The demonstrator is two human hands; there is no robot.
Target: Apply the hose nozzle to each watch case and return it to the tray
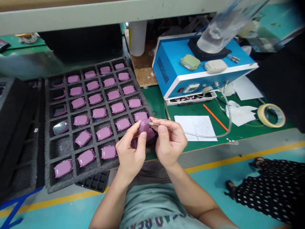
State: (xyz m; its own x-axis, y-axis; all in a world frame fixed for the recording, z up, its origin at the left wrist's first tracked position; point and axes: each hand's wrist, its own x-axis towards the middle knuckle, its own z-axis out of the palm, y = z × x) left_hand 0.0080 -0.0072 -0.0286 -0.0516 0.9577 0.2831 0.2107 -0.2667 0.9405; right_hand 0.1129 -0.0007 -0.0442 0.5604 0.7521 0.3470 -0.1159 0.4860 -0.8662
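My left hand (130, 152) pinches a small purple casing (144, 125) between thumb and fingers, just above the right front corner of a black foam tray (47, 133). My right hand (169, 140) is closed on a thin metal nozzle (154, 123) at the end of a clear tube (214, 133), its tip touching the casing. The tube runs back to a blue machine (176, 73). Several more purple casings (105, 133) lie in the tray's cells.
A green and a beige casing (190, 62) rest on the blue machine. White paper (195, 125), an orange pencil (215, 117) and a tape roll (271, 115) lie on the green bench. Another person's legs in dotted fabric (267, 187) are at the right.
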